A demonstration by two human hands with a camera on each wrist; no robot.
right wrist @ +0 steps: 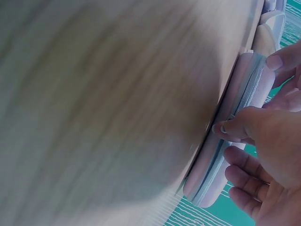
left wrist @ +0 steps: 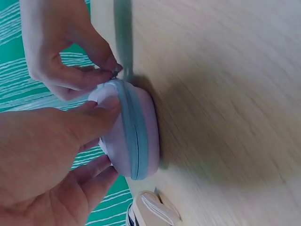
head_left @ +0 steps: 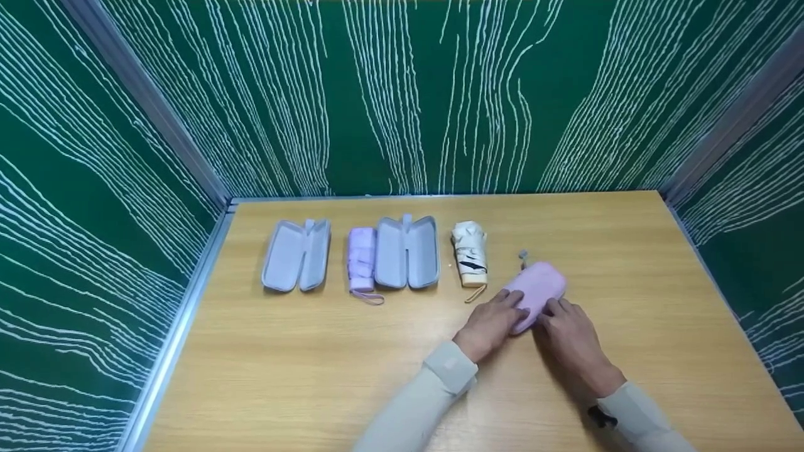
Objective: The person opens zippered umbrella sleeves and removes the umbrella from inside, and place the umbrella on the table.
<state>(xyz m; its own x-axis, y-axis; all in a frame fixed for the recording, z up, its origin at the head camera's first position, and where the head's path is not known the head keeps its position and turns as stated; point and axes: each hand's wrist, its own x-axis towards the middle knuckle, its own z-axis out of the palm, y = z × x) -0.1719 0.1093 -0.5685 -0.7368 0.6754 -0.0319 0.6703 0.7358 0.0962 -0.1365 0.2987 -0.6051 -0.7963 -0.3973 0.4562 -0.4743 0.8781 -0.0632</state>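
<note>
A pink zip case (head_left: 539, 285) with a blue-grey zip band lies slanted on the table, its two halves together. My left hand (head_left: 496, 323) grips its near left end, thumb on one face and fingers at the side in the left wrist view. At the case's right side, my right hand (head_left: 575, 336) pinches the small zipper pull (left wrist: 115, 73) between thumb and forefinger. The zip band (right wrist: 249, 89) runs along the case's side in the right wrist view. A grey tab (head_left: 523, 255) sticks out at the far end.
A cream folding umbrella (head_left: 470, 254) with a wrist loop lies left of the case. Farther left are a purple folding umbrella (head_left: 361, 257) and two opened grey-lined cases (head_left: 391, 254), (head_left: 284, 257). Green walls with white lines surround the wooden table (head_left: 282, 376).
</note>
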